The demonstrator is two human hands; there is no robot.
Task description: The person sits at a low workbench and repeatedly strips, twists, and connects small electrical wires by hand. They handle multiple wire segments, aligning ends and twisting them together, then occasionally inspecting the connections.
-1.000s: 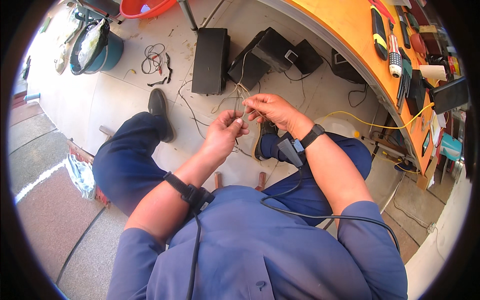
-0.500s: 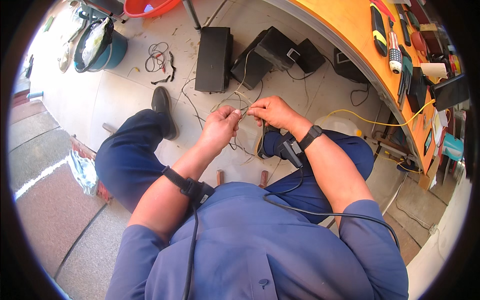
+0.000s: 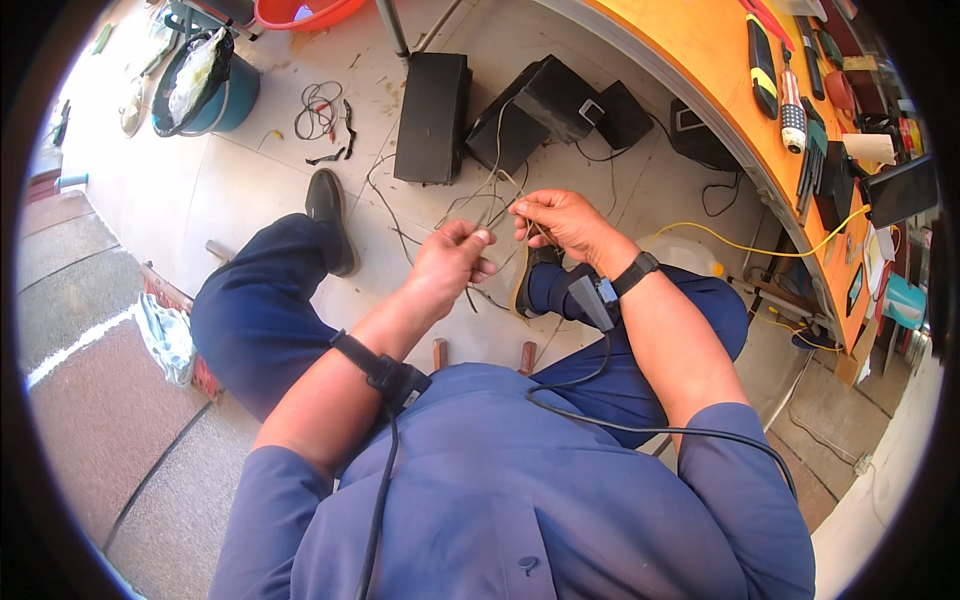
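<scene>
My left hand (image 3: 452,262) pinches a thin cable (image 3: 500,205) between thumb and fingertips. A short way to the right, my right hand (image 3: 562,225) has its thumb and forefinger closed on the same tangle of thin pale and dark cables. Loops of it rise above the fingers, and loose strands hang below toward the floor. Which strand each hand grips is hard to make out. Beyond the hands, several black speaker-like boxes (image 3: 430,120) sit on the pale floor, and some strands reach toward them.
An orange workbench (image 3: 720,90) with a screwdriver (image 3: 792,110) and other tools curves along the right. Far left are a teal bucket (image 3: 238,95) and a red basin (image 3: 325,12). A coiled cable (image 3: 318,112) lies near my shoe (image 3: 325,200). A yellow cable (image 3: 740,240) hangs off the bench.
Both hands have shifted slightly to the right, and the gap between them has widened a little. The cable loops between them have changed shape.
</scene>
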